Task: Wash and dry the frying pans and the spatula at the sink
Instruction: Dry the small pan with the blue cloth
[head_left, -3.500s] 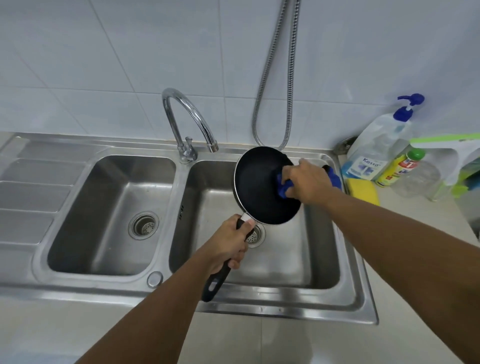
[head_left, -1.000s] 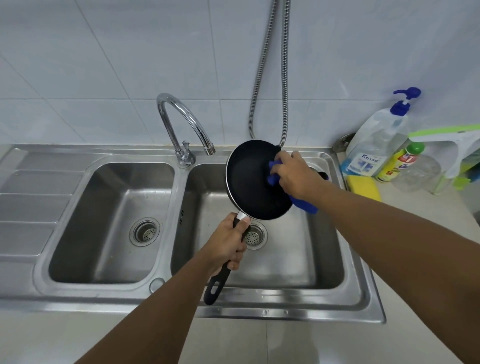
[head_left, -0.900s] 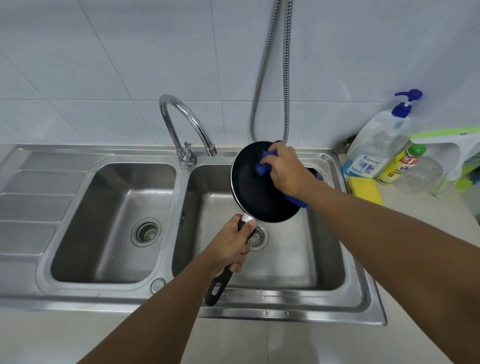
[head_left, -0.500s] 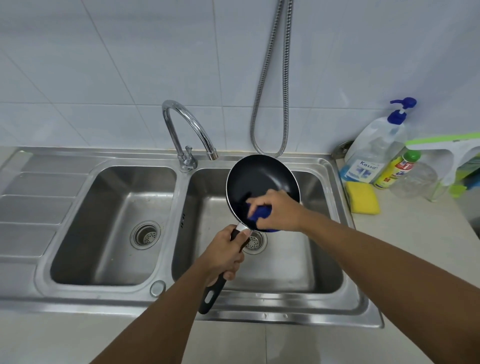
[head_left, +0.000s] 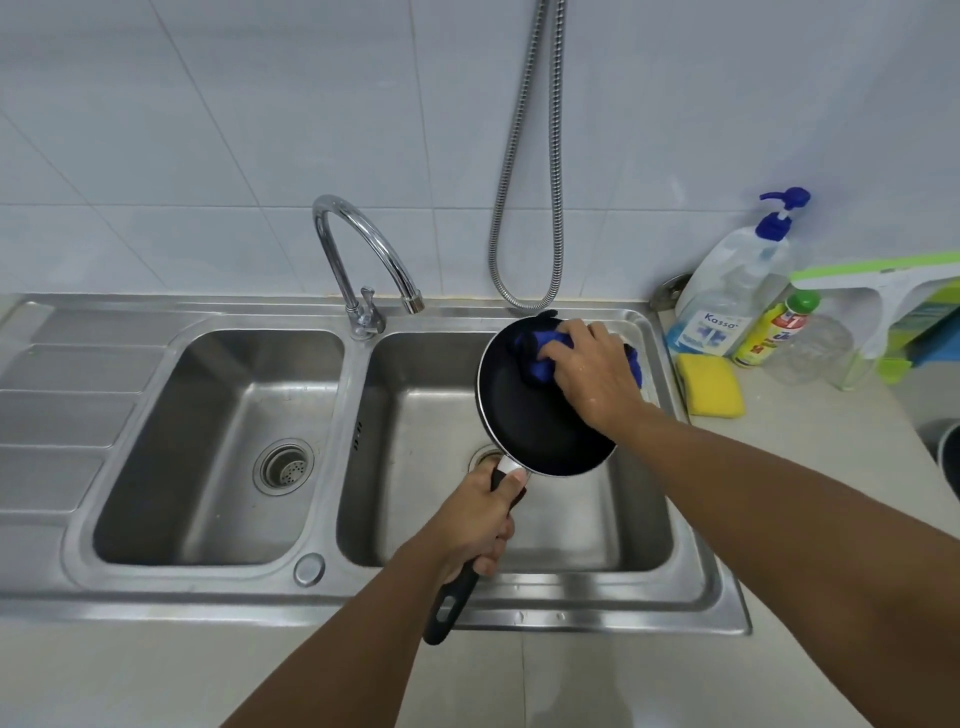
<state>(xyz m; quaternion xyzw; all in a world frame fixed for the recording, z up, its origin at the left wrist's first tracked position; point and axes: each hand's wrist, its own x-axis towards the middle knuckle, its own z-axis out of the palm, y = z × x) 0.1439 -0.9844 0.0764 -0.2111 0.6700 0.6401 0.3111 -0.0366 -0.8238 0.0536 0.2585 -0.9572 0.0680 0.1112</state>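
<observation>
Over the sink, the left hand grips the pan handle; the right hand presses a clutched blue cloth inside the pan.

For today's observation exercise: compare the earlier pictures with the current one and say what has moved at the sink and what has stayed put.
The right hand has slid the blue cloth from the near edge of the frying pan back to its far rim. Nothing was picked up or let go. The left hand keeps its grip on the pan handle over the right basin; the faucet, bottles and yellow sponge are unmoved.
</observation>
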